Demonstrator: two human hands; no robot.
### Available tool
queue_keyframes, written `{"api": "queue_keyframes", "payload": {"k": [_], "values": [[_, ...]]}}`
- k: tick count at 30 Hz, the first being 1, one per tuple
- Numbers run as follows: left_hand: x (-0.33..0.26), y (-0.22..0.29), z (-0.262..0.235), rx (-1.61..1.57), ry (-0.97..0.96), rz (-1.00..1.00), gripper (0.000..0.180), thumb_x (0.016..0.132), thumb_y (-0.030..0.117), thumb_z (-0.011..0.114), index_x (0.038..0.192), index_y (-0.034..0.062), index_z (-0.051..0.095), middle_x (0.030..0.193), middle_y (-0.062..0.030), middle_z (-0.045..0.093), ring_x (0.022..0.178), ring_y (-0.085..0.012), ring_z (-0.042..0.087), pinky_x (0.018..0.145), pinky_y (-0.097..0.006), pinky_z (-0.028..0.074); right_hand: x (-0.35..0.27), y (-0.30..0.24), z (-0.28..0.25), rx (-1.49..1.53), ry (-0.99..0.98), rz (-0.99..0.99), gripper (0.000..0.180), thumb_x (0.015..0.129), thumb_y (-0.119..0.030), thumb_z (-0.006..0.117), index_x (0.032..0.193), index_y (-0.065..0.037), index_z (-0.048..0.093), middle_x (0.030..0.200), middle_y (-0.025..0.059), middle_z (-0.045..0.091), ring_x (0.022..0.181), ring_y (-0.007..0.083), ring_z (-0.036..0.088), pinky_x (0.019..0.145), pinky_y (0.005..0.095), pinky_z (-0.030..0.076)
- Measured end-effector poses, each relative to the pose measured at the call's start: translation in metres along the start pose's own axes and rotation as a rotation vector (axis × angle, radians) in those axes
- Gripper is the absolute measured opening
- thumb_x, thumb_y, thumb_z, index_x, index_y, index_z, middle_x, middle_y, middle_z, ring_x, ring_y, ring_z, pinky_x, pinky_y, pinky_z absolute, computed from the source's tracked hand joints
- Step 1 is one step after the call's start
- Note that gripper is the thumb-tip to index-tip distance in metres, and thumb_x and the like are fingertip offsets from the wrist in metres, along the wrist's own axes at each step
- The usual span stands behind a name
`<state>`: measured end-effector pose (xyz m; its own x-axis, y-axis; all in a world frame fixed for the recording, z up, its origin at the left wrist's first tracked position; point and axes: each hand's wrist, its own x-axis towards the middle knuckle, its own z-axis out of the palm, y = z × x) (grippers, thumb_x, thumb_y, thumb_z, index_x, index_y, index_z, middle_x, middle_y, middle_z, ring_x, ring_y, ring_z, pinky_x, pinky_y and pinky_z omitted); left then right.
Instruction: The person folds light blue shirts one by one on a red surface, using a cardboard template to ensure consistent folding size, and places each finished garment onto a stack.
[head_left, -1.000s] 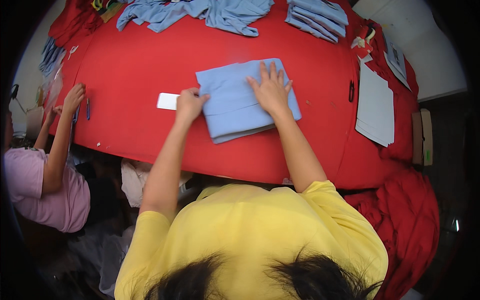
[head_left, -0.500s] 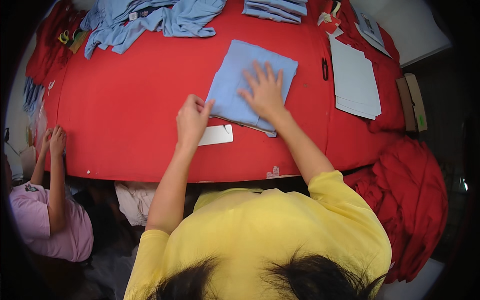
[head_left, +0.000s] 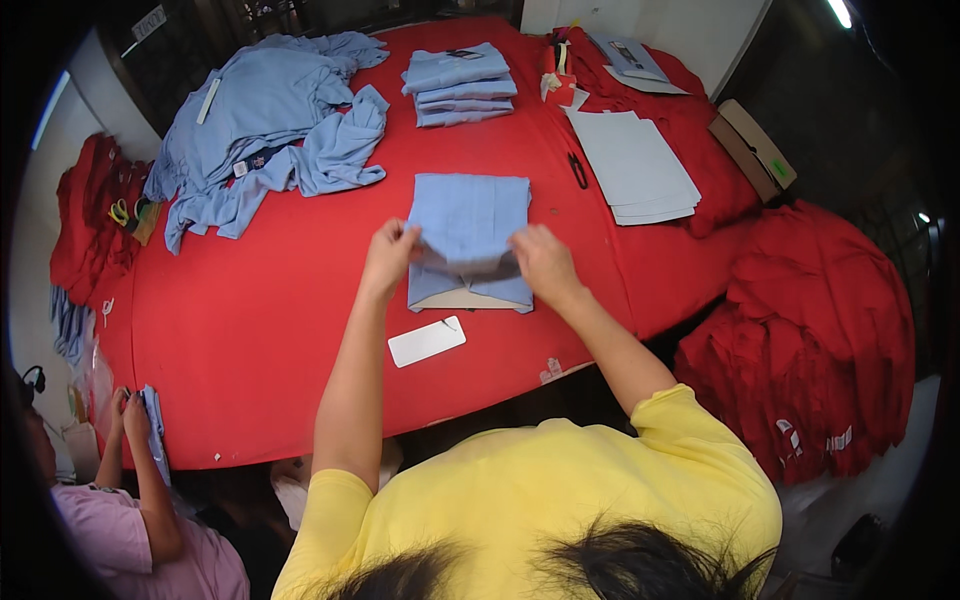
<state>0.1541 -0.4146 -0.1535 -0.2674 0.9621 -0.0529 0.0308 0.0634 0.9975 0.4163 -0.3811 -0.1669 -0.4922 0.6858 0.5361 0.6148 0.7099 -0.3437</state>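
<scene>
A light blue shirt [head_left: 470, 210], folded into a rectangle, lies on the red-covered table in front of me. My left hand [head_left: 391, 257] pinches its near left edge between thumb and fingers. On the opposite side, my right hand [head_left: 543, 264] grips the near right edge. Between them the near fold is lifted and blurred by motion, and a pale board [head_left: 462, 299] shows beneath it. Closer to me than the shirt lies a white hang tag [head_left: 427, 342] with a small dark mark at one corner.
A loose heap of blue shirts [head_left: 270, 110] covers the far left, beside a stack of folded shirts [head_left: 458, 85]. White boards [head_left: 636, 165] and a dark tool [head_left: 578, 170] lie right. Red garments [head_left: 800, 340] bulge at the table's right edge. A co-worker [head_left: 150, 530] sits left.
My right hand has gone from lying flat on the shirt to gripping its near right edge. The near fold is now raised, and the shirt lies straighter. My view has tilted up.
</scene>
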Motion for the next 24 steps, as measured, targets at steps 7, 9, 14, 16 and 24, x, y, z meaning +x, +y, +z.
{"api": "queue_keyframes", "payload": {"k": [7, 9, 14, 16, 24], "values": [[-0.032, -0.029, -0.014, 0.388, 0.1, 0.043, 0.025, 0.079, 0.02, 0.062, 0.068, 0.0005, 0.052, 0.059, -0.0054, 0.053, 0.059, -0.0153, 0.05, 0.061, -0.034, 0.043, -0.037, -0.022, -0.003, 0.022, 0.01, -0.118, 0.009, 0.083, -0.001, 0.053, 0.092, -0.001, 0.055, 0.097, 0.0147, 0.057, 0.094, 0.0342, 0.054, 0.076, 0.0425, 0.047], [-0.051, -0.057, -0.014, 0.638, 0.095, 0.096, 0.025, 0.079, 0.02, 0.065, 0.074, -0.0005, 0.053, 0.069, -0.0117, 0.057, 0.064, -0.0237, 0.055, 0.063, -0.037, 0.045, -0.083, -0.018, 0.027, 0.017, -0.071, -0.092, 0.011, 0.083, -0.003, 0.055, 0.094, -0.001, 0.057, 0.107, 0.0131, 0.059, 0.107, 0.0326, 0.053, 0.084, 0.0402, 0.048], [-0.069, -0.055, -0.008, 0.903, 0.197, 0.206, 0.034, 0.081, 0.025, 0.069, 0.094, -0.0021, 0.054, 0.089, -0.0174, 0.06, 0.085, -0.036, 0.06, 0.073, -0.041, 0.049, -0.093, -0.031, 0.024, -0.074, -0.053, 0.01, 0.02, 0.085, -0.005, 0.057, 0.104, -0.003, 0.061, 0.122, 0.0114, 0.059, 0.118, 0.0328, 0.05, 0.098, 0.0422, 0.042], [-0.075, -0.046, -0.008, 1.006, 0.072, -0.025, 0.039, 0.081, 0.024, 0.07, 0.102, -0.0032, 0.052, 0.095, -0.0188, 0.059, 0.09, -0.0384, 0.06, 0.077, -0.043, 0.049, -0.106, -0.03, 0.026, 0.038, -0.063, 0.127, 0.025, 0.085, -0.007, 0.058, 0.109, -0.004, 0.062, 0.125, 0.0118, 0.058, 0.118, 0.035, 0.05, 0.1, 0.0443, 0.04], [-0.092, -0.015, -0.003, 0.256, 0.0, -0.122, 0.047, 0.082, 0.004, 0.067, 0.124, -0.0039, 0.046, 0.113, -0.0203, 0.06, 0.089, -0.0243, 0.066, 0.063, -0.034, 0.057, -0.131, -0.043, 0.009, 0.092, -0.042, 0.062, 0.036, 0.083, -0.006, 0.062, 0.118, -0.002, 0.057, 0.124, 0.016, 0.055, 0.116, 0.0384, 0.049, 0.097, 0.0436, 0.042]]}}
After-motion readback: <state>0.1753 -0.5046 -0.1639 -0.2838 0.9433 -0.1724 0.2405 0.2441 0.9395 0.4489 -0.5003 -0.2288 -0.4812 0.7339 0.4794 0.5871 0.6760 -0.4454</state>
